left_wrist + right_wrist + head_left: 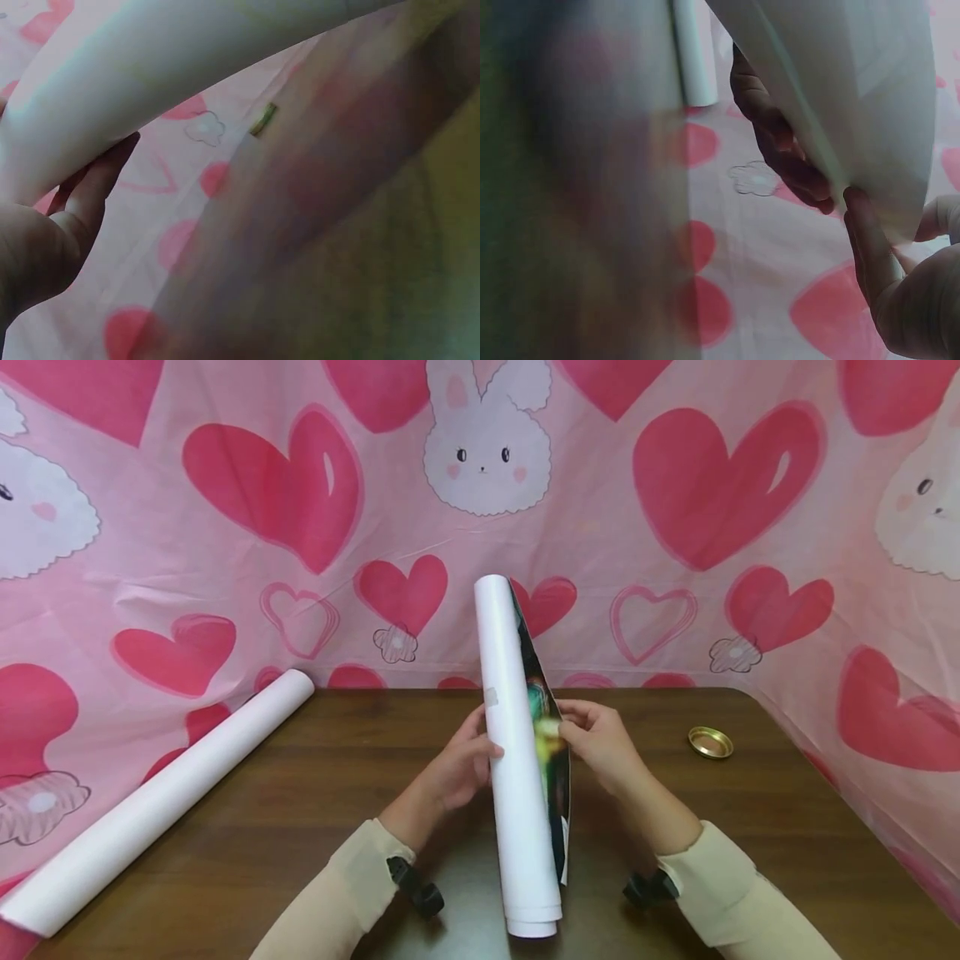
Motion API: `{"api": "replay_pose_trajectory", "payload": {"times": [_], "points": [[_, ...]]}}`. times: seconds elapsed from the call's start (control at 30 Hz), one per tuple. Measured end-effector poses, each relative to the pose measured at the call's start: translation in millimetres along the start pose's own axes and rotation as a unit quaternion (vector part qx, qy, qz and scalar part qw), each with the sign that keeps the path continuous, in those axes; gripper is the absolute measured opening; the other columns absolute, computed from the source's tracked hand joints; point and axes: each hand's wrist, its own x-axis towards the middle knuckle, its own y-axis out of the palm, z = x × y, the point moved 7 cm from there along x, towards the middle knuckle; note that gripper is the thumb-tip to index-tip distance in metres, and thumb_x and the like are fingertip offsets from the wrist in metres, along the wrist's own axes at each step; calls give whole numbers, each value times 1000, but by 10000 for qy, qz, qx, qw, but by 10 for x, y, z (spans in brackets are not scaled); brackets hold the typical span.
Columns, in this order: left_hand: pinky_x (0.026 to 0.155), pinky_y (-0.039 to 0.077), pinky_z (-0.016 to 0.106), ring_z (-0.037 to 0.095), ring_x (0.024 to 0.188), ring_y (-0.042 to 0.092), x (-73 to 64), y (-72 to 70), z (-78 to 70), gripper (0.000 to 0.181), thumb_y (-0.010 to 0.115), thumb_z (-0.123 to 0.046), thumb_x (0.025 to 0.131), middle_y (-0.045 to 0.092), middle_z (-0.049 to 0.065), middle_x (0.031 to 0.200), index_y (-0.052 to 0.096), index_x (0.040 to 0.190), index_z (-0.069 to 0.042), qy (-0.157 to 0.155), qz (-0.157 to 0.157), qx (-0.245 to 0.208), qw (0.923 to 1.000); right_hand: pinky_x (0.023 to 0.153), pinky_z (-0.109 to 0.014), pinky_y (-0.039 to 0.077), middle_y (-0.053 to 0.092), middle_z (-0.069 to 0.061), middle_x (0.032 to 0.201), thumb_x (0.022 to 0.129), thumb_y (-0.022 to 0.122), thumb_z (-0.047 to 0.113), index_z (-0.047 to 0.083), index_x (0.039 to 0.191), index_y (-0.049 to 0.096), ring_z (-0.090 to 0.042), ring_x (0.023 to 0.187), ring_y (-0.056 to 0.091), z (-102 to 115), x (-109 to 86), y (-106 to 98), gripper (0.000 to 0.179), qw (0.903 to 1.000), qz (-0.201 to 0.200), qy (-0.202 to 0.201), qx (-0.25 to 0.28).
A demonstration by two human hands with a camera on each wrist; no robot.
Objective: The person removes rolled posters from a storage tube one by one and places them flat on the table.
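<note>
A rolled-up poster (pixel 517 777), white outside, stands tilted above the table in the middle of the head view. Its loose right edge is peeled away, showing a dark print (pixel 553 760) with green and yellow on the inner side. My left hand (pixel 461 768) grips the roll around its left side, thumb at the front. My right hand (pixel 600 747) pinches the loose edge between thumb and fingers. In the left wrist view, the fingers of the left hand (pixel 56 240) lie under the roll (pixel 187 67). The right wrist view shows the right hand (pixel 922 292) at the sheet's edge.
Another long white roll (pixel 165 802) lies slanted along the table's left side. A small gold round lid or dish (pixel 710 742) sits at the right. Behind the brown wooden table (pixel 315 760) hangs a pink cloth (pixel 540 543) with hearts and rabbits.
</note>
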Motion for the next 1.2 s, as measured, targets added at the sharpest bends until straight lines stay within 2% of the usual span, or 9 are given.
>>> {"api": "replay_pose_trajectory", "payload": {"times": [0.2,0.37,0.47,0.63,0.7,0.77,0.93,1.1,1.2], "points": [[78,53,40,25,100,60,-17,-215,212,82,55,-3,83,47,18,132,15,153,-22,-486,-897,458,9937,63,-22,54,67,-9,85,88,53,-6,-19,127,51,-8,63,61,-200,-32,-51,41,9994,-84,255,-201],[96,47,47,32,124,48,-9,-266,165,86,66,-1,81,39,17,144,21,153,-16,57,-1079,2417,9643,60,-23,54,65,-8,81,87,54,-5,-20,124,52,-9,59,61,-355,-28,-97,40,9984,-112,460,-323],[98,45,50,32,130,41,-1,-184,83,78,69,-1,78,36,13,148,36,148,-13,652,-655,4173,9041,57,-28,55,65,-7,80,88,54,-4,-19,124,54,-10,58,61,-449,-31,-122,39,9964,-135,685,-472],[104,39,50,25,132,42,3,73,82,50,71,-2,78,50,5,142,64,125,-15,1464,965,6539,7360,54,-34,57,67,-11,84,89,54,-2,-17,123,55,-12,59,62,-580,-34,-144,38,9926,-149,1004,-671],[111,30,50,22,136,41,1,149,121,42,70,-1,79,57,3,135,68,118,-16,1540,1572,6893,6903,55,-34,57,67,-13,86,88,54,-3,-18,123,55,-12,61,62,-616,-31,-154,38,9919,-110,1038,-722],[113,23,51,21,138,40,15,191,155,34,67,0,81,61,1,132,69,111,-16,1445,1946,7037,6679,55,-32,56,67,-13,86,87,54,-4,-19,122,55,-12,62,62,-645,-24,-175,38,9914,-46,1037,-795],[110,34,40,17,110,59,61,264,131,13,55,-8,89,68,0,105,65,95,-12,1420,2195,7147,6487,56,-30,55,66,-10,81,83,58,-8,-18,121,55,-13,63,61,-709,12,-252,39,9894,115,1066,-979],[84,43,30,13,82,52,66,348,161,14,62,-29,89,57,-5,85,73,86,-21,1774,2344,7893,5391,55,-29,55,62,-10,78,78,58,-11,-19,123,52,-13,65,60,-771,50,-336,46,9865,368,1196,-1060],[94,42,36,10,83,53,56,343,191,11,66,-30,86,57,-9,82,72,79,-24,1491,2415,8134,5078,54,-27,54,59,-10,77,77,59,-12,-20,123,51,-12,64,58,-785,54,-401,48,9855,438,1237,-1071]]}}
